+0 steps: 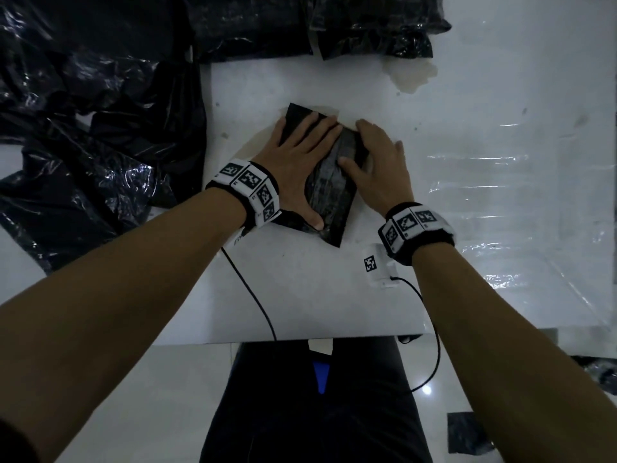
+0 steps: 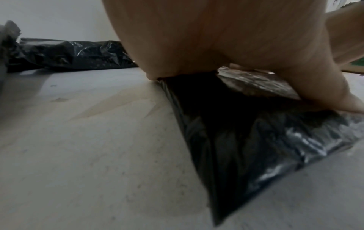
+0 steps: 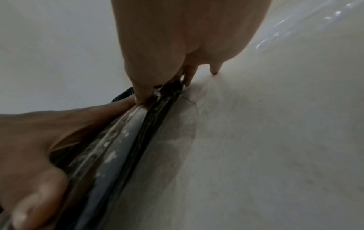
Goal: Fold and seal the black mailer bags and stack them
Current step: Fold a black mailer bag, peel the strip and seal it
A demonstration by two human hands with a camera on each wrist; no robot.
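A folded black mailer bag lies flat near the middle of the white table, set at a slant with one corner pointing toward the person.

The left hand lies palm down on the left half of the bag. Its fingers are straight and spread across the upper part of the bag, and the thumb runs along the bag's lower portion. It presses and does not grip. In the left wrist view the palm bears on the plastic, with a glossy strip visible just beyond it.

The right hand rests on the right edge of the bag, fingers extended and together, thumb laid on the bag's upper surface. In the right wrist view the fingertips press down at the bag's far edge, against a shiny, creased fold. Nothing is pinched or enclosed by either hand.

A large heap of loose black mailer bags covers the left of the table, and more black packages lie along the far edge. Clear plastic film is spread over the right of the table. Both wrists carry marker bands with cables trailing off the near edge.
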